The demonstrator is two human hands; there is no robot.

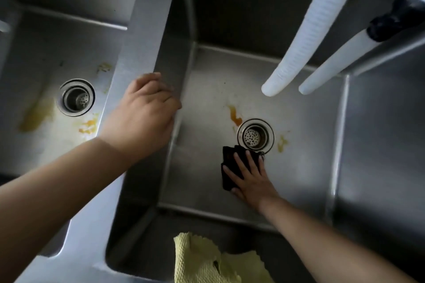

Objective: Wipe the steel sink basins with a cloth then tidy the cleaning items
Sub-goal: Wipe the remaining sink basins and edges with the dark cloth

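Two steel basins lie below me: a left basin (34, 53) and a middle basin (310, 167). Both have orange-yellow stains on their floors. My right hand (249, 177) presses a dark cloth (228, 169) flat on the middle basin's floor, just in front of its drain (255, 136), fingers spread and straight. An orange smear (235, 114) lies beyond the drain. My left hand (145, 110) rests on the steel divider (138, 37) between the basins, its fingers curled over the divider's edge.
Two white hoses (305, 37) hang over the middle basin from the upper right, one joined by a black fitting (391, 23). A yellow waffle cloth (207, 259) drapes over the near rim. The left basin's drain (76, 97) is ringed by yellow stains. A third basin begins at the right.
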